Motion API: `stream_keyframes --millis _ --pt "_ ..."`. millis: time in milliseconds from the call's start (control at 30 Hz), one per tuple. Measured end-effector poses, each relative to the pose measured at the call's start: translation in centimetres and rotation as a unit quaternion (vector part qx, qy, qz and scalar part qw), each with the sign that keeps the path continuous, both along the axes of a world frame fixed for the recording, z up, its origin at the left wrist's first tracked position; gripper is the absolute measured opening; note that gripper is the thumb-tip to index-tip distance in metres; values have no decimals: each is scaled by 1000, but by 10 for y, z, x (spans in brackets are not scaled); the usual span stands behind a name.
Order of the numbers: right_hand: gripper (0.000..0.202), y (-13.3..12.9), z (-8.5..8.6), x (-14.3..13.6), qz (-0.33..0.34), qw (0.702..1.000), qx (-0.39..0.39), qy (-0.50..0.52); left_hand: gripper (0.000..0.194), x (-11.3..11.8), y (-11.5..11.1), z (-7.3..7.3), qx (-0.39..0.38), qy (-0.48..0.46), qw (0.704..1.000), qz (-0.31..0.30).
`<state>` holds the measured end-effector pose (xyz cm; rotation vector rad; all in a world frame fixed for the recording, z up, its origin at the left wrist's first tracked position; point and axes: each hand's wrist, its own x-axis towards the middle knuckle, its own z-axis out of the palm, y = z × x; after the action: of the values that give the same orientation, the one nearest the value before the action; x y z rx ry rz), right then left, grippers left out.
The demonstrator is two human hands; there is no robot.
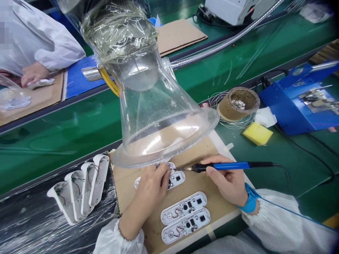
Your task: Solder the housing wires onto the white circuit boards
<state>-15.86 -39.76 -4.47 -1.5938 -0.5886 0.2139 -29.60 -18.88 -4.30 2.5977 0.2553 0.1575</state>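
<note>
My right hand [229,178] is closed around a blue-handled soldering iron [230,165], its tip pointing left. The tip reaches a white oval circuit board [178,179] on the cardboard mat. My left hand [153,185] lies over the left part of this board, fingers bent together; what they grip is hidden. Behind it, part of another white piece [171,165] shows near the iron's tip. Nearer to me, two similar boards, an upper board [184,208] and a lower board [185,225], lie side by side with dark components and red wires.
A clear fume hood [159,106] hangs low over the mat [124,183]. Several white shells [79,190] with wires lie left on the black-wrapped belt. At right are a cardboard tube [225,109], yellow sponge [257,133] and blue stand [286,106]. A co-worker's hand [34,73] is across.
</note>
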Motion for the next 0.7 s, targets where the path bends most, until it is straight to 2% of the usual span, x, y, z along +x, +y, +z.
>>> stream_keyframes --millis 300,567,700 --pt "11 0 -1 0 9 1000 -3 -7 21 0 -3 -1 11 -16 1000 3" --pt "7 -3 -1 -1 -39 999 -24 6 19 1 -5 -1 20 -27 999 -7" --pt "9 -3 -2 -2 -33 999 -27 26 18 0 -5 -1 23 -11 1000 4"
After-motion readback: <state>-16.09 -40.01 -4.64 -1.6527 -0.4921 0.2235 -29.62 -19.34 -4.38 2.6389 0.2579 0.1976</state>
